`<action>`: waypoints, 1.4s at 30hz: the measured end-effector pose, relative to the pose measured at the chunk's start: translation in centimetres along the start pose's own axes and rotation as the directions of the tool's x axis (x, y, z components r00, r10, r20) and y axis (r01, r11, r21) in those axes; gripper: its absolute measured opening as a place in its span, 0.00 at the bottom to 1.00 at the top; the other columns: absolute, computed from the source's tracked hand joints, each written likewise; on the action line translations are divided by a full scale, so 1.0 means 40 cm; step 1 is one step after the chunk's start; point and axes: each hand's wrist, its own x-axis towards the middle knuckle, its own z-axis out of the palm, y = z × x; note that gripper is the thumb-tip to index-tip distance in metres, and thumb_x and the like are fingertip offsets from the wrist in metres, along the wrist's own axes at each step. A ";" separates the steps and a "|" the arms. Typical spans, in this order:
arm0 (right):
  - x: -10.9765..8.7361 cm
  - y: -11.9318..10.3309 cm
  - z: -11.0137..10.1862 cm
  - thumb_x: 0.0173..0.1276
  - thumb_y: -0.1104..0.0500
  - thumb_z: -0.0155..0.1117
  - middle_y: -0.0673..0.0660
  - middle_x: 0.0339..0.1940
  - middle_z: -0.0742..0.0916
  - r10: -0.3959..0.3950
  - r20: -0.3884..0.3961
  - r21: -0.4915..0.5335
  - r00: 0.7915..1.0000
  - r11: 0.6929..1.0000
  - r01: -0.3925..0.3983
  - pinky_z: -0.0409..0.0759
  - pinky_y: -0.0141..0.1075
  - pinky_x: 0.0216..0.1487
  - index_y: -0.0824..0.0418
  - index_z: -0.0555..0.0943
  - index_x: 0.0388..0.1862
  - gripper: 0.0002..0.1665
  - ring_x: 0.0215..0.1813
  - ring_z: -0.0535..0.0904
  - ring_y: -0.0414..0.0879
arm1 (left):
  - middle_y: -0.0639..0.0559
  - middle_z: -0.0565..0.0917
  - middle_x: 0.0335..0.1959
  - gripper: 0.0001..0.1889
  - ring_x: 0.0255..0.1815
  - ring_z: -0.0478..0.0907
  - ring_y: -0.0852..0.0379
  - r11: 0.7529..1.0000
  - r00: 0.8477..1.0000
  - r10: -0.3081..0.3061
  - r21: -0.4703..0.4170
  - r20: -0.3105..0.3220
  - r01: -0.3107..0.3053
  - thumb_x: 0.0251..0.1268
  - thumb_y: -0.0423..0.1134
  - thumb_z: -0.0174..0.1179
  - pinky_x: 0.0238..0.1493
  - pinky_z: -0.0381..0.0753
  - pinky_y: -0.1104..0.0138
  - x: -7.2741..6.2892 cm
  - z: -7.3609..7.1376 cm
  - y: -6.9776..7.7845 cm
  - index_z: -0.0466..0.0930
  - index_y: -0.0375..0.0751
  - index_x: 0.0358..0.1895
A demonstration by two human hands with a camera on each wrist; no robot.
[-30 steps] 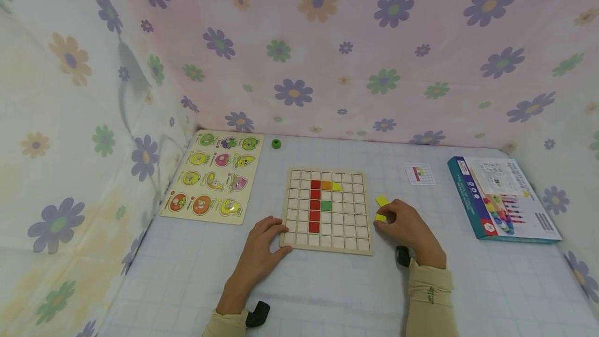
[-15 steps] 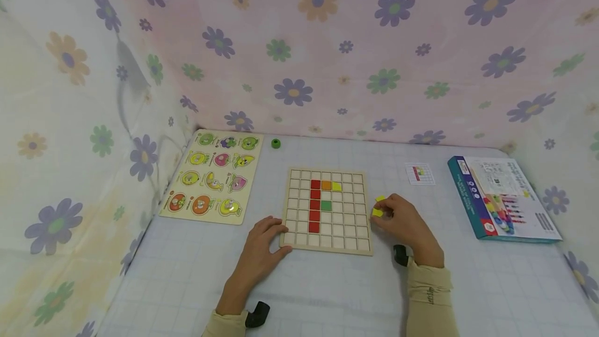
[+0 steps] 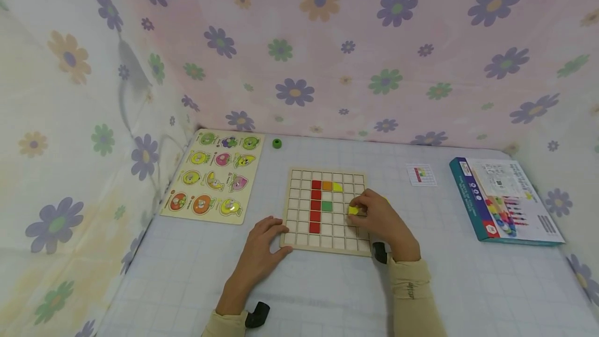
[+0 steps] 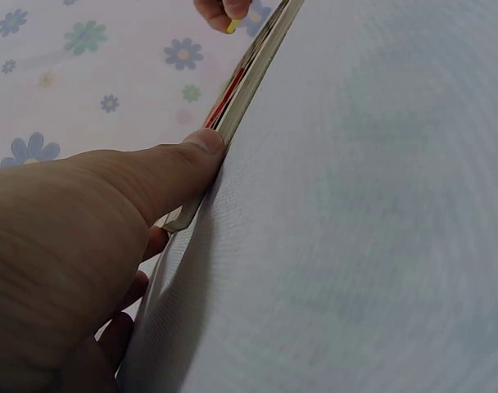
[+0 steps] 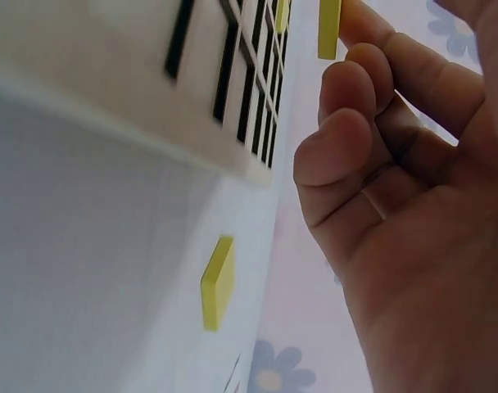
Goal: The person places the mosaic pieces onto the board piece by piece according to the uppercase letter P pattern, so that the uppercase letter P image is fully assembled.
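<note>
My left hand [image 3: 259, 248] rests at the near left corner of a square wooden grid board [image 3: 327, 250], thumb on the front edge and fingertips on the left edge. Set into the board are a column of several red tiles [image 3: 315, 206], an orange tile [image 3: 327, 185], a yellow tile [image 3: 337, 187] and a green tile [image 3: 326, 206]. Over the board's right part, my right hand [image 3: 381, 220] pinches another yellow tile [image 3: 353, 211] between thumb and fingers. In the right wrist view, a loose yellow tile [image 5: 218, 282] lies beside the board; the hand mostly hides it from the head view.
A pattern card [image 3: 421, 175] lies to the right, near a boxed set [image 3: 507, 199]. At the left is a fruit puzzle board [image 3: 210, 176]. A small green ring-like piece [image 3: 277, 143] sits behind the grid board. Patterned cloth walls [image 3: 318, 66] border the table.
My right hand has picked up a yellow tile from the table right of the board and carried it left over the grid. My left hand stays at the corner.
</note>
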 end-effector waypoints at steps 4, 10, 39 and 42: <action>0.009 -0.009 0.010 0.61 0.58 0.76 0.53 0.39 0.80 0.006 0.018 -0.006 1.000 1.000 -0.006 0.80 0.38 0.42 0.63 0.87 0.44 0.15 0.39 0.75 0.42 | 0.55 0.79 0.65 0.21 0.77 0.65 0.48 1.000 1.000 0.008 0.007 0.001 -0.008 0.56 0.46 0.77 0.78 0.66 0.45 0.000 -0.002 0.002 0.84 0.53 0.53; 0.024 -0.016 0.023 0.61 0.58 0.76 0.53 0.39 0.80 -0.010 0.032 -0.023 0.999 1.000 0.011 0.80 0.39 0.43 0.63 0.86 0.43 0.14 0.39 0.74 0.43 | 0.54 0.79 0.65 0.21 0.76 0.66 0.47 0.999 1.000 0.025 0.023 -0.004 -0.025 0.55 0.46 0.77 0.76 0.68 0.44 0.000 -0.003 0.004 0.84 0.53 0.53; 0.063 -0.038 0.056 0.64 0.58 0.74 0.53 0.39 0.80 0.031 0.058 -0.064 0.998 0.998 -0.028 0.77 0.37 0.42 0.63 0.86 0.47 0.15 0.39 0.73 0.43 | 0.55 0.79 0.65 0.21 0.77 0.66 0.50 1.000 1.000 -0.009 0.004 0.003 0.009 0.55 0.45 0.78 0.78 0.68 0.48 0.000 -0.004 0.008 0.85 0.53 0.53; 0.063 -0.036 0.056 0.64 0.58 0.75 0.53 0.40 0.80 0.031 0.054 -0.066 0.998 0.997 -0.028 0.77 0.37 0.43 0.63 0.86 0.47 0.15 0.39 0.73 0.44 | 0.55 0.79 0.65 0.21 0.76 0.66 0.49 1.000 1.000 -0.007 0.006 0.002 0.007 0.55 0.45 0.78 0.77 0.68 0.47 0.000 -0.004 0.010 0.85 0.53 0.53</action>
